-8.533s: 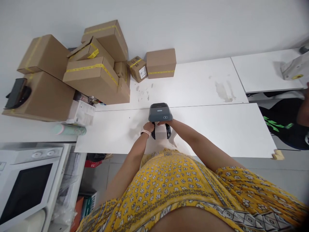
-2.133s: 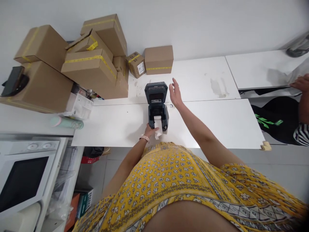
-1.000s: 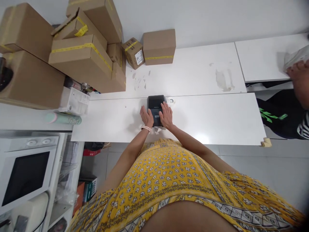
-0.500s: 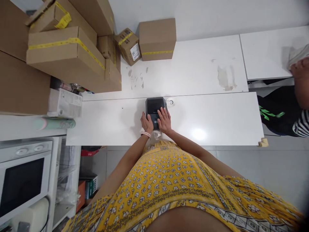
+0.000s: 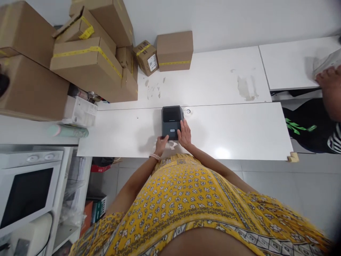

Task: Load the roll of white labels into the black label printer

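A dark grey label printer with a glossy black window and a pale button sits on the white table. My left hand, a pink band at its wrist, grips the printer's near left corner, thumb on top and the other fingers partly hidden. My right hand rests along the right side with its fingers stretched out, touching the edge. Just beyond it lies a small white roll. A scrap of white paper shows at the printer's near edge, between my hands.
Cardboard boxes with yellow tape are stacked at the left. A larger carton stands against the wall. A green bottle lies left, above a microwave. Another person's hand is at the far right on a white bag.
My left hand has slid down to the printer's near left corner. My right hand has moved off the printer's top to its right side. The view has shifted slightly.
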Action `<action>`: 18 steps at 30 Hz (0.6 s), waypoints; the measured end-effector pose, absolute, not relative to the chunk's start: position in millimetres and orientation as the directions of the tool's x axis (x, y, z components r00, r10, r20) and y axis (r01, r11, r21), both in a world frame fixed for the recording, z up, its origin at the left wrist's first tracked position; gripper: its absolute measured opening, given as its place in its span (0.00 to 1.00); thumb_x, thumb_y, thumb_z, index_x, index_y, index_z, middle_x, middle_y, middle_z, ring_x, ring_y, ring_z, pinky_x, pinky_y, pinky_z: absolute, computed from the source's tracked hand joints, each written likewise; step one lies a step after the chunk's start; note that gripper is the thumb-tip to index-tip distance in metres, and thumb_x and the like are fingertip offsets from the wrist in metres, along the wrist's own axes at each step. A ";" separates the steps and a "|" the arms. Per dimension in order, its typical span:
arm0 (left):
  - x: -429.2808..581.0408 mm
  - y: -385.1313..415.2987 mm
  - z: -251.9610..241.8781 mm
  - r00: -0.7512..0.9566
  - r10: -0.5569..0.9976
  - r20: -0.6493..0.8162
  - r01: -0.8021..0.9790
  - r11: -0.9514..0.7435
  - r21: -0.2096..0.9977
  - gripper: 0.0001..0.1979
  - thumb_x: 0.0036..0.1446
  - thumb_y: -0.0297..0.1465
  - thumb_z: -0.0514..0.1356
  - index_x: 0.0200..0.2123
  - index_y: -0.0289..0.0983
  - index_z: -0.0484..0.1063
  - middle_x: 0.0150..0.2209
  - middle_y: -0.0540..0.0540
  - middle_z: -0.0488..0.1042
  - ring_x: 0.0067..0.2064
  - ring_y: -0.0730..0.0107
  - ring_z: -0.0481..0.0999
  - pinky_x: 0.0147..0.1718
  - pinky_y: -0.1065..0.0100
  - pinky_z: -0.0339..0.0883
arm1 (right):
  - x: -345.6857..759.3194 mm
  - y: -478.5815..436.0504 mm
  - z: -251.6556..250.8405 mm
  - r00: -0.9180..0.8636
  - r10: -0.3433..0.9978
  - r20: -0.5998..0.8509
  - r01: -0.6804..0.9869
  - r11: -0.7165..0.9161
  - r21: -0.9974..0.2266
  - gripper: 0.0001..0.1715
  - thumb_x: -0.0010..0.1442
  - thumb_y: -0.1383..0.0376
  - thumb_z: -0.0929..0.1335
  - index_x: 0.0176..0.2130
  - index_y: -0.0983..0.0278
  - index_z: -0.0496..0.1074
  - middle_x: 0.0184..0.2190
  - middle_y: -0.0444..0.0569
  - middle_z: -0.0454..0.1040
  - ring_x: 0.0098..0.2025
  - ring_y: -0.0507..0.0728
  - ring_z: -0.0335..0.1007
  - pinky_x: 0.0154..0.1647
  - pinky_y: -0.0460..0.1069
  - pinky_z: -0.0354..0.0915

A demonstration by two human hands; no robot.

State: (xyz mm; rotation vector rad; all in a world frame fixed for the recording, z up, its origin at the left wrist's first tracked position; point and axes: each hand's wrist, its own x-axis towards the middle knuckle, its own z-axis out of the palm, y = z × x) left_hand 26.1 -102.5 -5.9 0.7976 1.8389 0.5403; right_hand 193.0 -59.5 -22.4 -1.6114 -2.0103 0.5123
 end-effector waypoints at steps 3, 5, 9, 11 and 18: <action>29.6 -121.5 -8.4 0.027 0.548 -0.836 0.135 0.827 0.546 0.31 0.53 0.55 0.61 0.44 0.32 0.74 0.43 0.35 0.79 0.39 0.57 0.81 0.40 0.60 0.72 | 199.2 -66.4 -26.7 -0.244 0.950 0.194 0.742 0.312 -0.593 0.34 0.71 0.57 0.49 0.72 0.60 0.36 0.72 0.50 0.42 0.73 0.59 0.36 0.71 0.62 0.45; 39.4 -119.5 -10.6 0.168 0.518 -0.839 0.034 0.847 0.530 0.26 0.55 0.52 0.62 0.42 0.34 0.75 0.40 0.38 0.80 0.36 0.60 0.81 0.38 0.62 0.73 | 199.9 -68.0 -29.8 -0.263 0.946 0.191 0.734 0.325 -0.596 0.34 0.71 0.58 0.49 0.72 0.61 0.38 0.72 0.50 0.43 0.73 0.59 0.36 0.71 0.62 0.45; 60.4 -101.9 -12.5 0.138 0.539 -0.831 -0.129 0.841 0.525 0.15 0.60 0.41 0.62 0.43 0.36 0.75 0.38 0.41 0.80 0.40 0.61 0.81 0.40 0.64 0.74 | 197.3 -68.8 -30.9 -0.248 0.951 0.182 0.731 0.307 -0.609 0.35 0.70 0.57 0.49 0.71 0.64 0.41 0.72 0.54 0.45 0.73 0.59 0.39 0.69 0.61 0.49; 64.9 -99.7 -12.3 0.092 0.519 -0.850 -0.159 0.850 0.502 0.14 0.61 0.39 0.61 0.43 0.35 0.75 0.38 0.40 0.80 0.43 0.60 0.81 0.42 0.63 0.74 | 195.8 -67.9 -29.6 -0.230 0.955 0.184 0.707 0.295 -0.643 0.35 0.70 0.55 0.50 0.71 0.64 0.40 0.72 0.55 0.45 0.72 0.60 0.42 0.68 0.61 0.52; 48.7 -128.2 -14.1 0.167 0.624 -0.763 -0.070 0.780 0.622 0.17 0.52 0.43 0.68 0.35 0.34 0.74 0.40 0.36 0.80 0.45 0.57 0.80 0.49 0.58 0.72 | 184.4 -50.7 -35.5 -0.114 0.988 0.102 0.656 0.152 -0.739 0.55 0.61 0.40 0.60 0.71 0.64 0.34 0.71 0.63 0.45 0.71 0.70 0.43 0.63 0.68 0.55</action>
